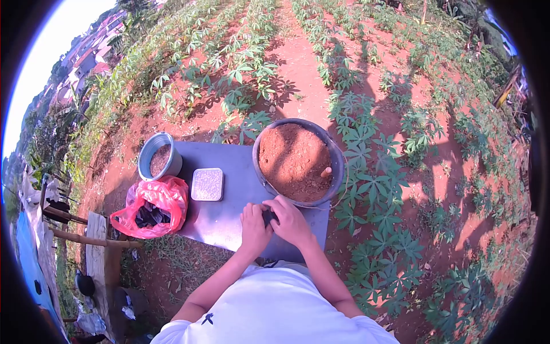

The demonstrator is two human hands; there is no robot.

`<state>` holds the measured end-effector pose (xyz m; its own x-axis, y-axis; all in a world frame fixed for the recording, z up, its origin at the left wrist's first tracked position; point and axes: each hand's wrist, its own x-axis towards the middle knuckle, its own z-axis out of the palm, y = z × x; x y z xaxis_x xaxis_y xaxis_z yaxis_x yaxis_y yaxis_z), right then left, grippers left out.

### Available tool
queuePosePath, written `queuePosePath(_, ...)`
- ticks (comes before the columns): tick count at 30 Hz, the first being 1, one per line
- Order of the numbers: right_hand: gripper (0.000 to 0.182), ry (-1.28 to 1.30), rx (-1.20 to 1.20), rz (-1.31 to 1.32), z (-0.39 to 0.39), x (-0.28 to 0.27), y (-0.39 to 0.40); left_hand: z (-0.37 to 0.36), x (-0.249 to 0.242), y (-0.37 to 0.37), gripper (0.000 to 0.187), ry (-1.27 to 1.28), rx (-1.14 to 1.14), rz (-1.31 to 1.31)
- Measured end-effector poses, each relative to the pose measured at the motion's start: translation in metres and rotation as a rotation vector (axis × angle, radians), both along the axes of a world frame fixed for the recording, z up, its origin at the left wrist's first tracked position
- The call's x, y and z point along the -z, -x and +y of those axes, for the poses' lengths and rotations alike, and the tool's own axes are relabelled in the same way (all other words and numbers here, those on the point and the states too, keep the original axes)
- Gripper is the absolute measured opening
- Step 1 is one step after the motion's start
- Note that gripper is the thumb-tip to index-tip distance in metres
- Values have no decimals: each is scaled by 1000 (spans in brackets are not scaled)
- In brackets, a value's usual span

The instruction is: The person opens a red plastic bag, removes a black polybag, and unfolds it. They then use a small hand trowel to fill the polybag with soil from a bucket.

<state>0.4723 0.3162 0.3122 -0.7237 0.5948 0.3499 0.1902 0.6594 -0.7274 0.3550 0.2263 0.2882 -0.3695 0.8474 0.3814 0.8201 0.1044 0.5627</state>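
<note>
My left hand [255, 227] and my right hand [291, 222] meet over the near edge of the grey table [229, 155]. Between them both hold a small black item [268, 216], perhaps thin plastic; its shape is mostly hidden by the fingers. Just beyond my right hand stands a big dark basin [259, 172] of reddish-brown soil [292, 160], with a short light-tipped handle [326, 171] sticking out at its right side. A square white container of pale grains [207, 184] lies to the left of my hands.
At the table's left end are a blue-grey bucket [174, 166] with brown material inside and a red plastic bag [179, 202] holding black plastic pieces. A wooden post [97, 252] and bamboo poles [94, 240] stand at lower left. Leafy plants [372, 183] grow right of the table.
</note>
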Motion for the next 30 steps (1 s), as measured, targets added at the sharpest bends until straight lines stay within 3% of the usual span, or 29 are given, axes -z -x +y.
queuePosePath(2, 47, -72, 65, 91, -4, -14, 4, 7, -4, 5, 35, 10, -10, -165)
queuePosePath(9, 62, 33, 149, 107, 5, -27, -17, 1, -28, 21, 32, -123, -102, -98)
queuePosePath(14, 61, -41, 68, 123, -6, -26, -9, -14, -3, 18, 34, -176, -186, -111)
queuePosePath(18, 56, -63, 65, 91, -14, -20, 2, -2, -24, 2, 34, -156, -161, -86)
queuePosePath(20, 57, -27, 23, 69, -13, -20, 4, 2, -26, 1, 35, 20, -108, -160)
queuePosePath(28, 69, 12, 68, -99, -7, -14, 4, -5, -7, 1, 32, -81, -158, -388)
queuePosePath(30, 69, 196, 72, -1, -12, -13, 8, -4, -1, -2, 33, -75, -155, -413)
